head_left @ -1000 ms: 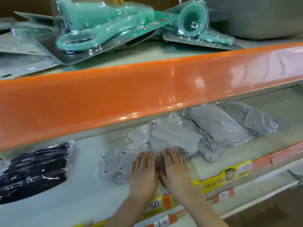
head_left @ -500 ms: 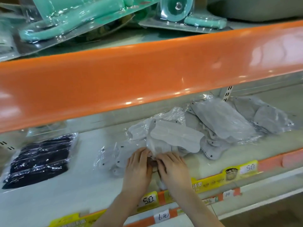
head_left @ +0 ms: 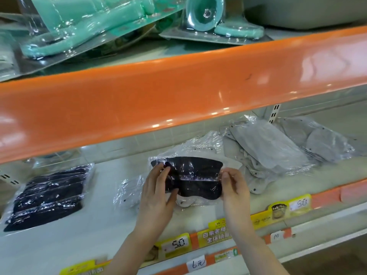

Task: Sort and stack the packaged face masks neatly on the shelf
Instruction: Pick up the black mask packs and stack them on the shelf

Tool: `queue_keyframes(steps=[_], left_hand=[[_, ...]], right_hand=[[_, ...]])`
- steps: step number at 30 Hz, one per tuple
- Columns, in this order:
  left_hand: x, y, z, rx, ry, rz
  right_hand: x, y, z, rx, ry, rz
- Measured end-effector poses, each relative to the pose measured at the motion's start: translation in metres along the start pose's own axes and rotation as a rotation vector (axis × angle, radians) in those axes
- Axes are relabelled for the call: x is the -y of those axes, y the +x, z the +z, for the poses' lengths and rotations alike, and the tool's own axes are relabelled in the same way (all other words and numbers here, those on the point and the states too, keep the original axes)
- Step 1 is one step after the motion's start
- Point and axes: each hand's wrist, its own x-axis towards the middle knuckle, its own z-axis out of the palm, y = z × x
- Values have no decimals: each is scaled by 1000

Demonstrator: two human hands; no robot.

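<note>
— Holding what, just now?

— A black mask packet, lifted just above the near middle of the shelf. Left hand pinching its left end, fingers behind and thumb in front; right hand pinching the right end between thumb and curled fingers.

— Belongs where?

— Probably with the black stack at the far left of the same shelf, well apart from the hands. Directly beneath lie the white packets; to the right, the grey heap, loose and overlapping.

— Best way across?

— Keep it flat and level, both ends held, and carry low. Little headroom under the orange rail, so no lifting high. Slippery wrap, by the look of it; better to grip the mask inside than only the loose film at the edge.

— And setting down?

— Turn to match the packets already in the stack, line up the long edges, lower squarely on top, then press lightly so nothing slides. Release one end at a time.

— Risks?

— Dragging the white packets along with trailing film, or nudging the black stack askew on landing. Worth checking underneath for more stray black ones, though impossible to tell from here.
</note>
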Motion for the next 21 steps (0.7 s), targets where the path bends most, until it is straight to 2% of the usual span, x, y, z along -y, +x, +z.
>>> queue_keyframes(steps=[4,7,9,14,17,21], left_hand=[[11,6,-10,118,126,245],[13,0,-14,229,181,286],[17,-6,-14,267,230,251],[24,-13,-31,267,185,139],[21,-8,-48,282,105,81],[9,10,-70,262,-114,-256]], right_hand=[[1,10,1,18,337,307],[6,12,5,41,519,449],[9,13,8,69,569,511],[13,12,15,136,312,483],[31,13,25,258,169,458],[59,14,51,465,-29,350]])
